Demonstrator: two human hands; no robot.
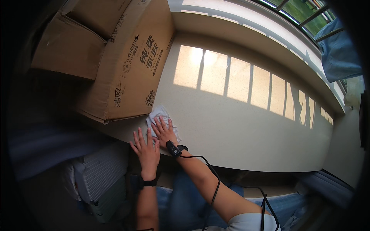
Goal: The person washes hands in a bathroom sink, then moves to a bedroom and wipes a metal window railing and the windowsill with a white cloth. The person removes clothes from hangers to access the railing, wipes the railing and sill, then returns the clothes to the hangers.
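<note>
My right hand (165, 134) lies flat on a crumpled white cloth (156, 114), fingers stretched out and pressed on it. The cloth rests on a pale tabletop (239, 134) near its front edge, close to the lower corner of a big cardboard box (135, 77). Just left of the cloth is my left hand (146, 152), open with its fingers spread and holding nothing. Its fingertips are over the table's edge; whether they touch the surface I cannot tell. A black strap with a small device (173, 148) and a cable sits on my right wrist.
The cardboard box covers the table's left end, with another carton (69, 46) beside it. A raised ledge (246, 32) runs along the back under a barred window. Blue fabric (339, 50) hangs at upper right. A black cable (216, 177) loops along my right arm.
</note>
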